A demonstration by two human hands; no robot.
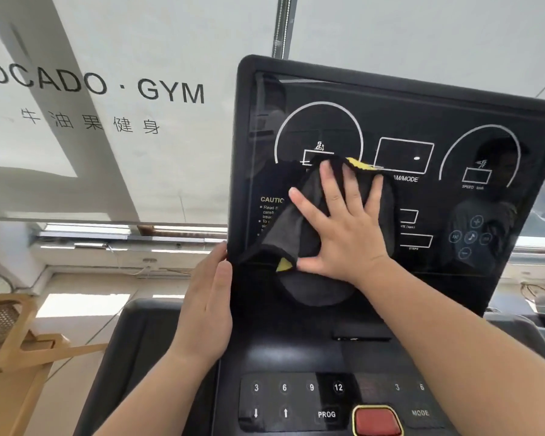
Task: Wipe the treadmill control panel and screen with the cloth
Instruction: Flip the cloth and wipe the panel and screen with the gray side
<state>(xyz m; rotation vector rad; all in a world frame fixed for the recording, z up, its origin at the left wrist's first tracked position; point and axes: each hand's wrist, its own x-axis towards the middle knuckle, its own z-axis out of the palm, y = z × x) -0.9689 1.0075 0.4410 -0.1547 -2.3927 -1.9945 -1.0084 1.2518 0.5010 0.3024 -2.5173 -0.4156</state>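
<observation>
Cloth (pixel 288 229) pressed against the treadmill screen (pixel 422 121) under a flat right hand (pixel 343 231).

Right hand at the centre of the frame is spread wide, fingers straight and fanned upward, palm pinning the cloth to the lower left part of the screen. The left hand (pixel 208 297) lies along the screen's left edge, fingers straight and pointing up, thumb on the front rim; it holds nothing else. The cloth is soft, dark grey and black with yellow trim, bunched in folds, its longer run going up and down the screen. The screen is flat glossy black with rounded corners and white printed circles and boxes, tilted clockwise in the frame. Below it sits the control panel (pixel 296 401), matte black, with round number keys and a red button (pixel 376 420).
</observation>
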